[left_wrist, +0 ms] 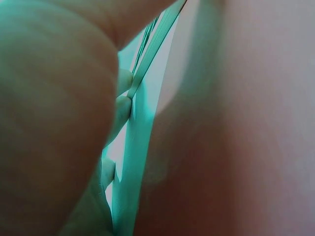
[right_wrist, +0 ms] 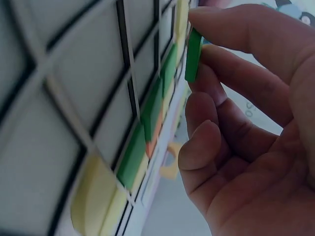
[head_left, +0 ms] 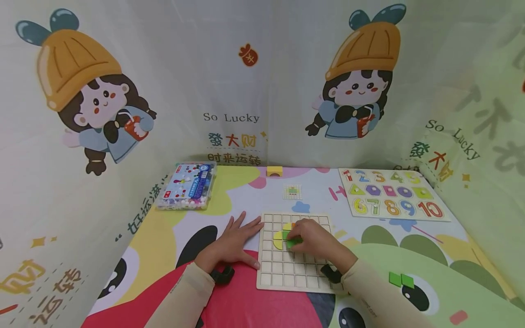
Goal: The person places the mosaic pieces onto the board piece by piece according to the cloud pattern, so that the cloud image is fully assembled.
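Note:
A pale wooden grid board [head_left: 295, 276] lies flat in front of me. Yellow rounded pieces [head_left: 278, 241], green tiles [right_wrist: 153, 109] and a partly hidden orange piece [right_wrist: 153, 135] sit in its cells. My right hand [head_left: 319, 240] is over the middle of the board, pinching a small green tile [right_wrist: 193, 58] between thumb and finger, just off the grid in the right wrist view. Spread fingers mark my left hand [head_left: 234, 242], which rests at the board's left edge. In the left wrist view its fingertips [left_wrist: 123, 109] touch that edge.
Two loose green tiles [head_left: 401, 279] lie to the right. Behind the board are a small pattern card [head_left: 292, 192] and a yellow block [head_left: 274, 171]. A clear plastic box [head_left: 186, 187] stands back left, a number-and-shape puzzle board [head_left: 391, 195] back right. Printed cloth walls surround the table.

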The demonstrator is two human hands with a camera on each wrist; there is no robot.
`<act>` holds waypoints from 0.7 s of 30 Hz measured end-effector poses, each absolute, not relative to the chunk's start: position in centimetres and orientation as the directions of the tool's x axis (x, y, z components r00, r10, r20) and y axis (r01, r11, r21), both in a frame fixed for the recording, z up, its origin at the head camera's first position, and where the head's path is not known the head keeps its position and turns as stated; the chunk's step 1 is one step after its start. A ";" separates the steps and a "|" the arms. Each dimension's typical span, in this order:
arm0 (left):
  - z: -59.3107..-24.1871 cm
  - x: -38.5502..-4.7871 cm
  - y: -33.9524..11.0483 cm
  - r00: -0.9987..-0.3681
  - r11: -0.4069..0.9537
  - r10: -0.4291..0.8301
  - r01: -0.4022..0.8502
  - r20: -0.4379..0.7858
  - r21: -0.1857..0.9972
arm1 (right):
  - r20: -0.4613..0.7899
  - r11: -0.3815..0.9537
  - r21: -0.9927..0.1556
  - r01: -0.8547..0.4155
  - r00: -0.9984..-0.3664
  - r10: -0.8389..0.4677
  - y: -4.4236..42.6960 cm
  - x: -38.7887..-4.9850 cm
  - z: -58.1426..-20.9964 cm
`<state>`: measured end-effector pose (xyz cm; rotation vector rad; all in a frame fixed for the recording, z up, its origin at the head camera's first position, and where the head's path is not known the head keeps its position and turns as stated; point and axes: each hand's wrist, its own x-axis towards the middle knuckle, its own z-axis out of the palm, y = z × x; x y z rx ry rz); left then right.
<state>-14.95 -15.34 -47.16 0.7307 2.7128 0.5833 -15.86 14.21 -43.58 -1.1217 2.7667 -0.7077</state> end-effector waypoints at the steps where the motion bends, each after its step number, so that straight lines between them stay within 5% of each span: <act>1: -47.2 -14.9 -15.3 -0.836 0.791 0.527 0.418 -0.152 0.447 | 0.097 0.630 -0.444 -0.638 -0.733 -0.674 13.9 -15.8 -43.7; 21: -47.4 -15.0 -15.3 -0.840 0.794 0.521 0.414 -0.149 0.445 | 0.054 0.692 -0.434 -0.577 -0.783 -0.619 12.5 -15.2 -44.0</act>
